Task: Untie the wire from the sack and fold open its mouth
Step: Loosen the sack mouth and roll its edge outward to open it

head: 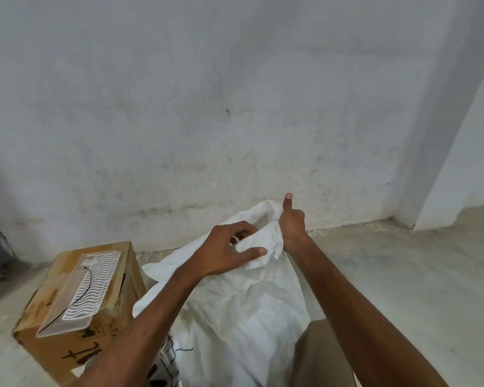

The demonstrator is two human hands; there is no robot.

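Both hands work at the top of a white sack [235,317] lying on the concrete floor [389,275]. The left hand [227,251] pinches a folded flap of the sack's mouth between thumb and fingers. Just beside it, the right hand [291,224] grips the bunched rim, thumb pointing up. Down and to the left of the left hand, a cardboard box [78,300] carries a clear plastic piece and a thin black wire [87,286].

Your left hand [224,248] pinches a fold at the sack [235,308] mouth. Your right hand [291,224] grips its bunched rim, thumb raised.
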